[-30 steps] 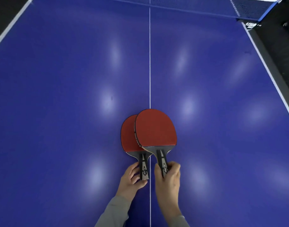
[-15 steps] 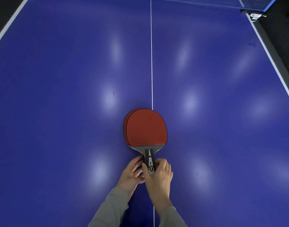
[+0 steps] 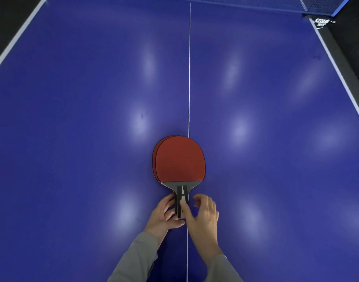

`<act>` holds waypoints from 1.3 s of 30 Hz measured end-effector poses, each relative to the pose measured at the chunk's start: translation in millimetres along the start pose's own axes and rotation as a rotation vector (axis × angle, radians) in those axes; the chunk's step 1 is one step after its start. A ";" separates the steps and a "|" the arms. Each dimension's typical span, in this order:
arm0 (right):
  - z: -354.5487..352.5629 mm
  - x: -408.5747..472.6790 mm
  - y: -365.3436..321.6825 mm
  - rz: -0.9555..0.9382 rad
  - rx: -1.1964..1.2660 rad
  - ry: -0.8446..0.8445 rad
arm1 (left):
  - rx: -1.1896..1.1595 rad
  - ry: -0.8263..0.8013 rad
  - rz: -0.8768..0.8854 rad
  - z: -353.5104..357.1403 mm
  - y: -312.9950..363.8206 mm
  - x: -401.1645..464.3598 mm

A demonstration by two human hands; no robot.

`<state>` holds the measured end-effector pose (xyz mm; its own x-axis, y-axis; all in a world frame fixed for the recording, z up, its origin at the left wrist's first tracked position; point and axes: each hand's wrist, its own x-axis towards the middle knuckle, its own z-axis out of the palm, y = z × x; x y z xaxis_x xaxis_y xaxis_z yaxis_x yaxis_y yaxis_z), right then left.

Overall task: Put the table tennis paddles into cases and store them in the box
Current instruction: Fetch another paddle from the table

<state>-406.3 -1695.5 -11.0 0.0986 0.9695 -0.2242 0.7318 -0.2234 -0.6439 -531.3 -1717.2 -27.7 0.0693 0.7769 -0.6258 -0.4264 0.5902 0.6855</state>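
Two stacked paddles (image 3: 179, 159), handles between left hand (image 3: 164, 215), right hand (image 3: 204, 216)

My top paddle (image 3: 179, 159) covers nearly all of the lower paddle (image 3: 154, 159); only a thin red crescent shows along its left edge. The lower handle is mostly hidden under the top one and my left hand (image 3: 164, 216). My right hand (image 3: 203, 216) covers the handle's butt, so I cannot tell how firmly either hand grips. The net (image 3: 317, 4) is cut off by the top edge, and the white print on the net post (image 3: 322, 22) is too small to read. The tabletop (image 3: 72, 119) runs out of frame on both sides.
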 end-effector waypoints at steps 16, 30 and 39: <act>-61.9 22.9 69.6 0.025 -0.038 -0.034 | 0.488 0.804 -0.075 85.6 3.7 27.3; -82.9 9.8 103.2 -0.240 -0.450 -0.154 | 0.647 0.914 -0.018 53.2 8.8 2.3; -95.2 -37.0 116.2 -0.297 -0.750 -0.108 | 0.674 0.838 0.068 31.0 -8.3 -55.7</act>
<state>-260.7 -1747.8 -7.9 -0.2085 0.9541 -0.2152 0.9780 0.2059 -0.0347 -503.7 -1758.5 13.1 -0.6847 0.5660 -0.4591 0.1961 0.7498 0.6319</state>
